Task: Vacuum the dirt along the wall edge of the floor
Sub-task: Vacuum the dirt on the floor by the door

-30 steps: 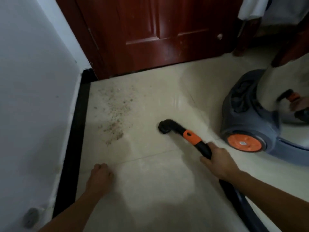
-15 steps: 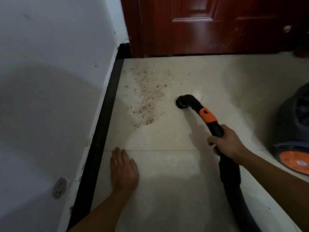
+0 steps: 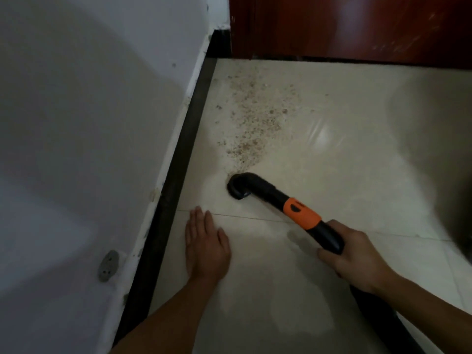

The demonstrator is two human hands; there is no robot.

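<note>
A patch of brown dirt [image 3: 255, 123] is strewn over the cream floor tiles [image 3: 344, 162] near the black skirting [image 3: 178, 175] of the white wall [image 3: 89, 123]. My right hand [image 3: 355, 256] grips the black vacuum hose handle with its orange collar [image 3: 302, 213]. The black curved nozzle [image 3: 240, 186] sits mouth down on the tile at the near end of the dirt patch. My left hand [image 3: 205, 249] rests flat on the floor beside the skirting, fingers straight, just behind the nozzle.
A dark red wooden door [image 3: 357, 26] closes off the far side. A grey oval fitting [image 3: 108, 265] sticks out of the wall low down. The black hose [image 3: 378, 318] trails back past my right forearm. A dark shadow covers the right edge.
The nozzle has moved left and nearer, from beside the dirt to the patch's near end. The view has tilted down; the vacuum body has left the frame. My left hand stays flat.
</note>
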